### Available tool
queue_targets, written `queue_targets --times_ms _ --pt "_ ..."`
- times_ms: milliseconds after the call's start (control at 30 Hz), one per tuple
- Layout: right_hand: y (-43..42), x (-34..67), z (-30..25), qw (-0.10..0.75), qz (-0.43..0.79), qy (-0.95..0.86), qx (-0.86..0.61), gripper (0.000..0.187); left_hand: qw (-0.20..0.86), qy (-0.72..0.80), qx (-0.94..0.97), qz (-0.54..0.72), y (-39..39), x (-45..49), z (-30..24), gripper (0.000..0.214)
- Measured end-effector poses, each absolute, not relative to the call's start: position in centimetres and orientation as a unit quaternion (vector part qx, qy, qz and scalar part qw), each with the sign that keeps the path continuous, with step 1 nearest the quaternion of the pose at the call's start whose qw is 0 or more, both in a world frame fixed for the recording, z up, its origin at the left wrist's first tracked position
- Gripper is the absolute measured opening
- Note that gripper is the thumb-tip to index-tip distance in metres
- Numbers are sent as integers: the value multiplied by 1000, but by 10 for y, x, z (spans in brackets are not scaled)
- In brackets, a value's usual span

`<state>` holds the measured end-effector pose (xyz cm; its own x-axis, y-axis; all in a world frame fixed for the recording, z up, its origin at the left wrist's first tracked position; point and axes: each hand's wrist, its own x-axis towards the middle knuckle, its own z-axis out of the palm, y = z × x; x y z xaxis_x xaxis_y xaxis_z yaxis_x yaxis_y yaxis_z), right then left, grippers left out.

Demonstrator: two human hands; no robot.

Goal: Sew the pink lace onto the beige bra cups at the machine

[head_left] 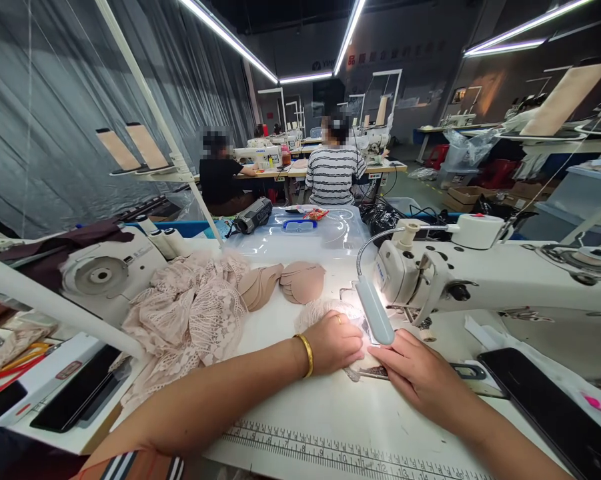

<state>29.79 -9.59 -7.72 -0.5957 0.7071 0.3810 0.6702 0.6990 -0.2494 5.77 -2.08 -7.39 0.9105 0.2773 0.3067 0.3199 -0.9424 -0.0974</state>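
Note:
My left hand, with a gold bangle and a ring, lies knuckles-up on a small piece of pink lace by the needle area of the white sewing machine; its fingers are curled down onto the lace. My right hand lies flat beside it, fingers stretched toward the needle plate, pressing the lace edge. A grey gooseneck lamp hangs over both hands and hides the fingertips and the needle.
A heap of pink lace and stacked beige bra cups lie behind my left hand. A clear plastic box stands further back. A black phone lies at right, another machine at left. Two seated people work at far tables.

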Motion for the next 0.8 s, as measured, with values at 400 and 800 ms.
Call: queue_targets --times_ms 400,800 --pt "-90 301 -87 199 11 -866 -458 21 45 -127 -981 -136 16 73 -78 32" --pt "-92 300 -84 189 11 -872 -451 22 2 -115 -982 -148 17 69 -72 23"
